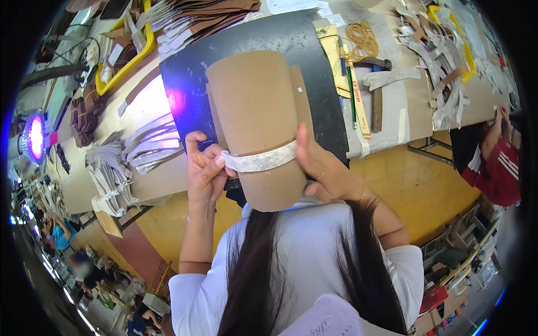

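Observation:
A tan leather-like panel is bent into a curve in front of me, its near end close to my chest. Side flaps of the same tan show along its edges. Across its lower part runs a whitish strip with a brown upper edge. My left hand pinches the left end of that strip between thumb and fingers. On the other side, my right hand lies with fingers stretched out against the strip's right end and the panel's edge, thumb apart below.
Under the panel lies a black board. To its right are a hammer, a yellow ruler and rubber bands. Bundled strips lie left, near a yellow tray. Another person sits far right.

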